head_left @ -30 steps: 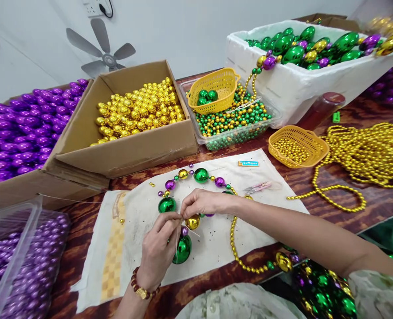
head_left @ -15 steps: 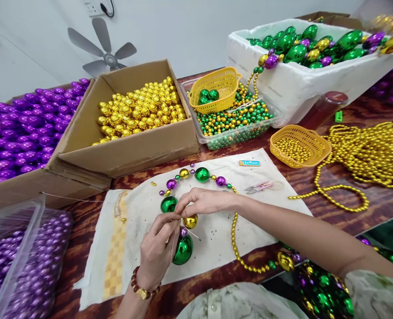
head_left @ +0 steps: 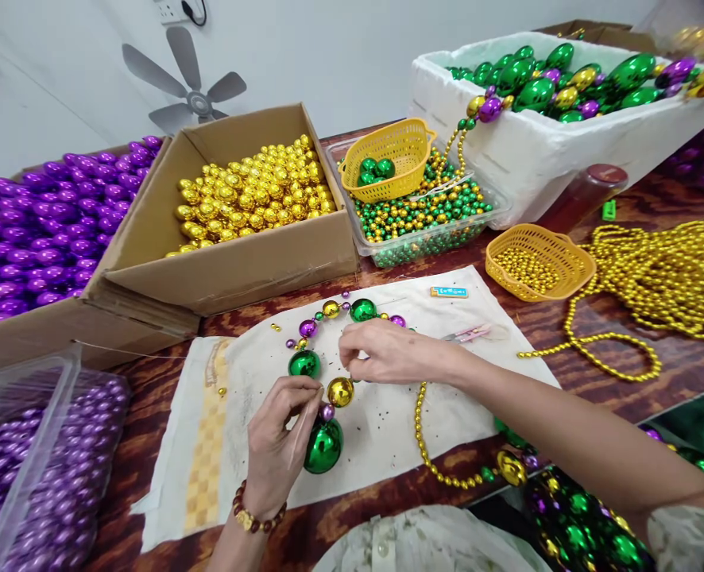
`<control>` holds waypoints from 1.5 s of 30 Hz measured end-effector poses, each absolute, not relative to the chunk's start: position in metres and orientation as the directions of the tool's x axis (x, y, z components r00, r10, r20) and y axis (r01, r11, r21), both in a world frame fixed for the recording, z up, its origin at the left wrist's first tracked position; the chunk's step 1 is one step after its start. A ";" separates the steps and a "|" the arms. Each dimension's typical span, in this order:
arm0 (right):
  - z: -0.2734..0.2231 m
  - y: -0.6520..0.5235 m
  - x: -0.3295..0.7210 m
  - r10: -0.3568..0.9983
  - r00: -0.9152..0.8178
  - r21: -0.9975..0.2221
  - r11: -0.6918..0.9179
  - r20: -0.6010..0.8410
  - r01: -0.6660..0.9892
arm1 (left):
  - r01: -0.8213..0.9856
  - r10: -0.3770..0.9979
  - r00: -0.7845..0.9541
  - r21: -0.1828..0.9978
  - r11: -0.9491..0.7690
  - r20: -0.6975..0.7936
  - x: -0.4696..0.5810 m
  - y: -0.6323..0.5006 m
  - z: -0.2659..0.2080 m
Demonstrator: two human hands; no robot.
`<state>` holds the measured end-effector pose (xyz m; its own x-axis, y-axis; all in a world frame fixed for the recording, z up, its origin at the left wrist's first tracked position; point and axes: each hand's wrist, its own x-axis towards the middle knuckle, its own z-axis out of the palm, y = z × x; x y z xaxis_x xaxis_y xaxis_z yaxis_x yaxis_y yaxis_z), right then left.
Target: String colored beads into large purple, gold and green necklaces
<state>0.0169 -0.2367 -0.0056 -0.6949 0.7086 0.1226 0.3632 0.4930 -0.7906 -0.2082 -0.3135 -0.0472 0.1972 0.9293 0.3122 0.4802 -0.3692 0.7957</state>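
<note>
On the white cloth point(head_left: 388, 461), a bead garland curves with green, gold and purple balls. My left hand point(head_left: 281, 433), with a beaded bracelet at the wrist, pinches a thin string beside the large green ball point(head_left: 324, 446). Just right of its fingertips are a small purple bead point(head_left: 326, 411) and a gold ball point(head_left: 341, 392). Over the middle of the garland, my right hand point(head_left: 381, 349) has its fingers closed in a pinch; what they hold is too fine to make out. Another green ball point(head_left: 304, 364) lies above my left fingers.
Pink-handled snips point(head_left: 468, 334) and a blue-labelled lighter point(head_left: 449, 292) lie on the cloth. Behind stand a carton point(head_left: 238, 274) of gold beads, a clear tray point(head_left: 435, 250) and a white foam box point(head_left: 477, 151). A yellow basket point(head_left: 566, 282) and coiled gold bead strands point(head_left: 662, 278) are at right.
My right hand has moved right and slightly up, away from my left fingertips. The two hands, which were together, are now apart. My left hand stays nearly in place.
</note>
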 end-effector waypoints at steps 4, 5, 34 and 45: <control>-0.024 -0.261 0.032 0.720 -0.694 -0.999 0.029 -0.005 0.037 | 0.179 0.994 0.112 0.984 -0.012 -0.008 -0.206 -0.312 -0.044; -0.031 -0.268 0.032 0.705 -0.709 -0.990 -0.104 -0.009 -0.090 | 0.096 0.992 0.107 0.993 0.062 -0.072 -0.205 -0.311 -0.043; -0.015 -0.257 0.005 0.780 -0.584 -0.776 0.505 0.224 0.377 | 0.281 0.924 0.289 0.945 0.168 -0.251 -0.200 -0.291 -0.049; -0.085 -0.263 0.191 0.951 -0.304 -0.397 0.258 -0.056 0.881 | 0.176 0.955 0.047 0.943 0.282 -0.294 -0.189 -0.286 -0.055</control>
